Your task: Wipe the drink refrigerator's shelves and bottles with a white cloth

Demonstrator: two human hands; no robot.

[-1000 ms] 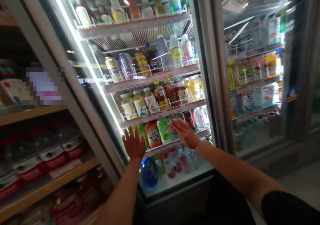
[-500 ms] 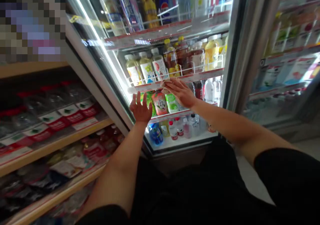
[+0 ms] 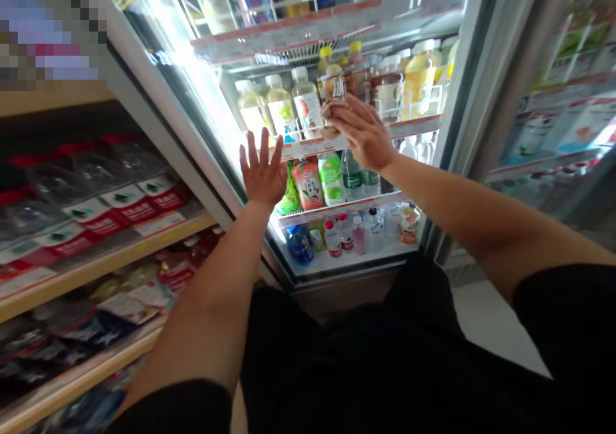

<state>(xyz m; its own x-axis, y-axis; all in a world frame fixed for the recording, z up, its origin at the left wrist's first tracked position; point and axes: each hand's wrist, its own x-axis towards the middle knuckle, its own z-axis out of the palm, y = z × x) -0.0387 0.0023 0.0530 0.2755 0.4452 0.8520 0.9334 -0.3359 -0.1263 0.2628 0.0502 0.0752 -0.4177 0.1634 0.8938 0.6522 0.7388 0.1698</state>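
Observation:
My left hand [image 3: 262, 174] is open with its fingers spread, flat against the glass door [image 3: 192, 94] of a lit drinks fridge, beside a green bottle. My right hand [image 3: 363, 135] is higher and to the right, its fingers together, pressing a small pale cloth [image 3: 328, 109] on the same glass. It is level with the shelf rail [image 3: 414, 126], and a row of juice bottles [image 3: 282, 106] stands behind the glass there. Below my hands are a red-labelled bottle [image 3: 308, 187] and a green-labelled bottle [image 3: 331, 178].
Wooden shelves [image 3: 101, 267] with packaged goods run along the left. A second fridge door [image 3: 553, 100] stands to the right, past a metal frame [image 3: 474, 74]. Small bottles [image 3: 337, 235] fill the fridge's bottom shelf. My dark-clothed legs [image 3: 385, 357] and pale floor [image 3: 486, 325] are below.
Both hands have moved up the glass, the right one with the cloth from the lower shelf level to the juice-bottle shelf. The view has tilted down, and my legs now show.

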